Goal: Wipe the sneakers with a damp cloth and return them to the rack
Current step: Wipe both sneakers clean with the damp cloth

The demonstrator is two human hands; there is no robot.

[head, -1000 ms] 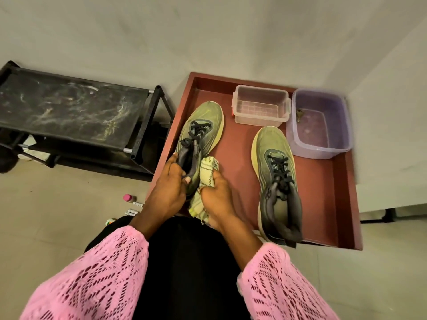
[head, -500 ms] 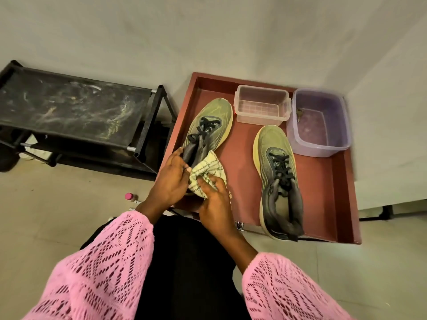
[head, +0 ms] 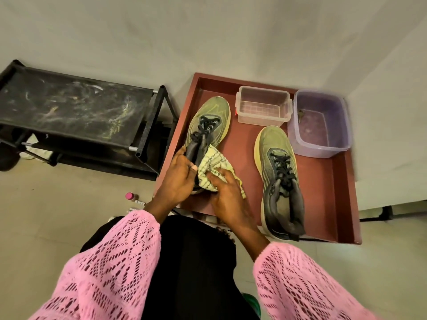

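Note:
Two olive-green sneakers with black laces lie on a dark red tray [head: 332,181]. My left hand [head: 178,181] grips the dark collar of the left sneaker [head: 211,116]. Against the heel side of that shoe my right hand [head: 227,195] presses a pale yellow patterned cloth [head: 215,163]. The heel is hidden under hands and cloth. The right sneaker [head: 276,162] rests untouched, toe pointing away from me. A black shoe rack [head: 71,112] with a scuffed top shelf stands to the left of the tray.
At the back of the tray sit a clear plastic box [head: 262,107] and a purple tub [head: 321,125] holding water. A small pink-capped bottle [head: 129,196] stands on the tiled floor by the rack. Grey walls close in behind and to the right.
The left sneaker has shifted away from me and to the right on the tray. The cloth has spread out from a bunched fold and now lies flatter against the shoe's heel side.

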